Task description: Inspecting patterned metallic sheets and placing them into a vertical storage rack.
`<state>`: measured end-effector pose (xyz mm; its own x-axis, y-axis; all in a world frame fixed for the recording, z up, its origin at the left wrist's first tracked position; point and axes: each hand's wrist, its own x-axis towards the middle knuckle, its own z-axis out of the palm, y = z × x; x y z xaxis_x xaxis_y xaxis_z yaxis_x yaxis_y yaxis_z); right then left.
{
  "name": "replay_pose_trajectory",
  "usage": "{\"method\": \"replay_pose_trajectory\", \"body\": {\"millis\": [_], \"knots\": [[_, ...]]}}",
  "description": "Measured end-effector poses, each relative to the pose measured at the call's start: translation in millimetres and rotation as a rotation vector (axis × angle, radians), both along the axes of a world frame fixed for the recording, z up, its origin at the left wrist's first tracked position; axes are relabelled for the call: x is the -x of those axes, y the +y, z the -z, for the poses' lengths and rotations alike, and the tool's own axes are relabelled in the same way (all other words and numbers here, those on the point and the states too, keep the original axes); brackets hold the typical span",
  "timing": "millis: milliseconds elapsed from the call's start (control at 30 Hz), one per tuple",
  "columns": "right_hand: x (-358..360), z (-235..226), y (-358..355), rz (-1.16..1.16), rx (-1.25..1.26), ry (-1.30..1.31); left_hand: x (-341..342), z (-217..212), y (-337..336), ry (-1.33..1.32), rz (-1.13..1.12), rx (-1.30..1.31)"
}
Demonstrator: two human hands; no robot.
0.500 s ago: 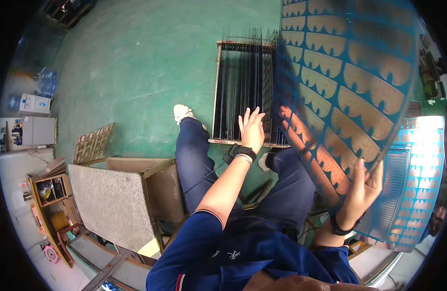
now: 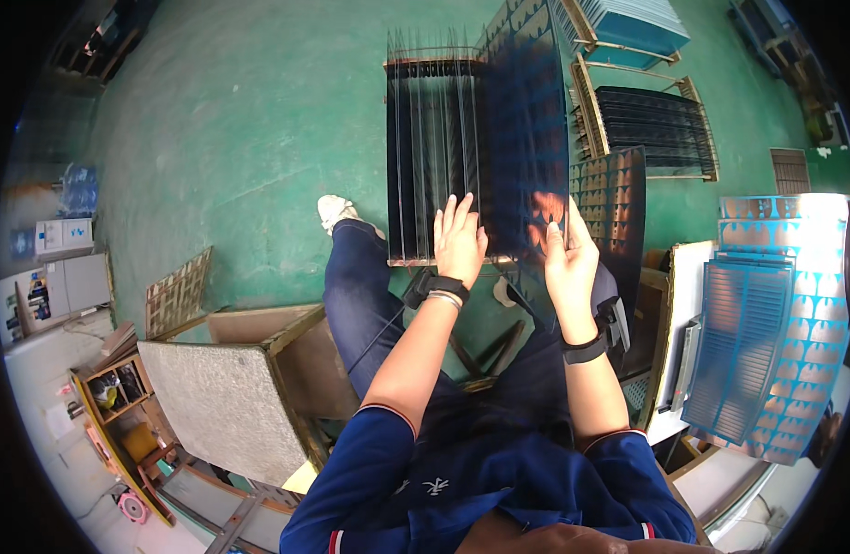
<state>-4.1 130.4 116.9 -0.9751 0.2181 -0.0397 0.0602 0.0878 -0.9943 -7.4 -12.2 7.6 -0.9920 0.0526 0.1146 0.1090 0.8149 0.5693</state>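
A wooden-framed rack on the floor in front of me holds several thin dark panels on edge, with thin upright wires at its far end. My left hand lies over the rack's near end, fingers stretched out and holding nothing; whether it touches the panels I cannot tell. My right hand pinches the near edge of a large blue panel with copper-coloured scalloped shapes. That panel stands nearly upright along the rack's right side; whether its lower edge is inside the rack is hidden.
Another copper-patterned panel leans right of my right hand. Farther off are a second filled rack and a stack of panels. Blue patterned panels lie at right. A grey-topped box stands left of my legs.
My right hand has swung the blue panel leftward and upright, from a tilt at the right to beside the rack. The leaning panel and farther rack now show. My left hand stays over the rack.
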Motion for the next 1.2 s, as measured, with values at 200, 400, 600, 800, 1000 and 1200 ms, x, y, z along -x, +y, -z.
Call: {"method": "replay_pose_trajectory", "body": {"millis": [200, 400, 600, 800, 1000, 1200], "knots": [[19.5, -2.8, -7.5, -0.018, -0.088, -0.001, 2.6, -6.0, 15.1, -0.048, -0.083, 0.16], [59.4, 51.6, -25.4, -0.015, -0.416, -0.001, -1.1, 5.4, 18.6, -0.063, -0.086, 0.194], [31.5, 84.9, -22.9, -0.086, -0.306, 0.011, -2.1, 9.5, 15.3, -0.02, -0.09, 0.117], [-28.1, 74.0, 5.3, -0.247, -0.221, -0.182, -1.6, -5.3, 0.7, -0.011, -0.086, -0.067], [-56.3, 65.5, 34.4, -0.304, -0.163, -0.226, -32.5, -143.8, -65.2, -0.132, -0.131, -0.695], [-55.0, 37.3, 61.9, -0.275, 0.1, -0.251, -126.0, -247.6, -178.7, -0.085, -0.192, -1.172]]}}
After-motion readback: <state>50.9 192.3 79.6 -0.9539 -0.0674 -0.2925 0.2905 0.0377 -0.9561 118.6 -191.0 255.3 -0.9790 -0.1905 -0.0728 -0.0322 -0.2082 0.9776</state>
